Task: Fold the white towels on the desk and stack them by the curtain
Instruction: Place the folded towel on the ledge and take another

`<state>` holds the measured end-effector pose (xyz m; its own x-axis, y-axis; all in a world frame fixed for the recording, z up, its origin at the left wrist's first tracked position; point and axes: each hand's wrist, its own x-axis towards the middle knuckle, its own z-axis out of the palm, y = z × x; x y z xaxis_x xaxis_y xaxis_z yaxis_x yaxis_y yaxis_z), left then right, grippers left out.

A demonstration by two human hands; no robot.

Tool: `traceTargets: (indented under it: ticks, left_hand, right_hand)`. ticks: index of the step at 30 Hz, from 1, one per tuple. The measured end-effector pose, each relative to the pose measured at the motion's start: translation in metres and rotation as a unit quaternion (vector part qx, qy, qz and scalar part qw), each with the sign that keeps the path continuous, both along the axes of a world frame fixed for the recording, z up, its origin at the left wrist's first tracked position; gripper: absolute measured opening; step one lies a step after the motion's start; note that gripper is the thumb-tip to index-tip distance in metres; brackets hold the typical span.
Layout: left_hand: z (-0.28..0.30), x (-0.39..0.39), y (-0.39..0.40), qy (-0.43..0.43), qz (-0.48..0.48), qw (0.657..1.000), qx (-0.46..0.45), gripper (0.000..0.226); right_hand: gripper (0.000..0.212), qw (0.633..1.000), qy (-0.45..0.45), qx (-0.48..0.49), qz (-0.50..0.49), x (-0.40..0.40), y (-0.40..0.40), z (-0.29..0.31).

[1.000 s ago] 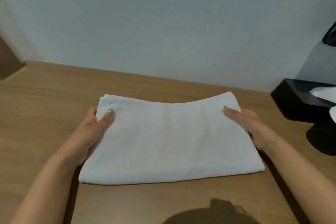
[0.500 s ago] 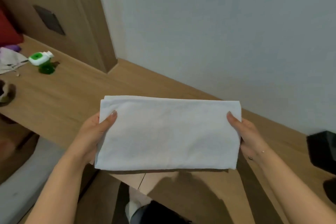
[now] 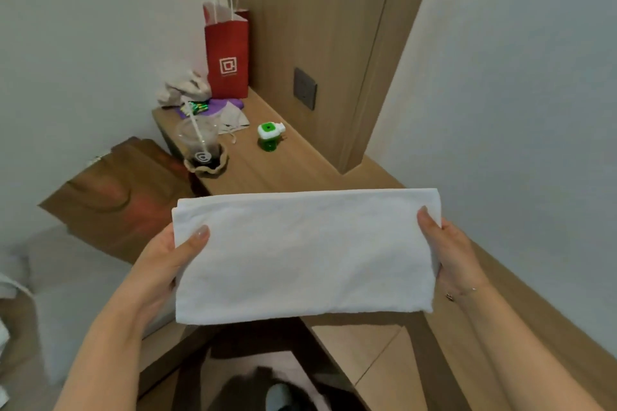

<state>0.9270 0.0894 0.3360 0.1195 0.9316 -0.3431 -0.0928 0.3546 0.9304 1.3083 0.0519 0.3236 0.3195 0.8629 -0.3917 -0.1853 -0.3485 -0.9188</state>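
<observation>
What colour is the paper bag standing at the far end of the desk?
Red, with a white square logo and white handles; the paper bag shows clearly in the head view.

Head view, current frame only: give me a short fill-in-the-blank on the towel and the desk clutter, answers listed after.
1. The folded white towel is held by ____ hands, the left hand and the right hand, one at each short end.
2. The paper bag standing at the far end of the desk is ____ in colour.
3. The straw stands in the plastic ____, near the desk's edge.
4. The small bottle on the desk has a ____ and white cap.

Missing words: both; red; cup; green
</observation>
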Motion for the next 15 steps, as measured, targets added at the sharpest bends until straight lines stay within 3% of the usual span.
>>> traceTargets:
  ticks: [1,4,8,12,15]
  left_hand:
    - [0.0,-0.008,-0.003,-0.001,0.017,1.0,-0.003,0.048]
    - [0.006,-0.028,-0.017,-0.023,0.082,0.996,-0.024,0.027]
    - [0.008,-0.056,-0.044,-0.014,0.151,0.988,-0.03,0.064]
    - [0.013,-0.083,-0.072,0.004,0.228,0.973,-0.025,0.038]
    - [0.011,-0.113,-0.095,0.007,0.259,0.965,-0.032,0.079]
  right_hand:
    - [0.06,1.0,0.001,0.002,0.018,-0.007,0.01,-0.001]
    - [0.056,0.997,0.017,0.016,0.079,-0.027,0.039,-0.004]
    - [0.047,0.986,0.023,0.014,0.163,-0.061,0.075,0.0]
    - [0.05,0.968,0.029,0.005,0.249,-0.111,0.098,0.005]
    - [0.046,0.955,0.024,-0.01,0.294,-0.157,0.112,0.005]
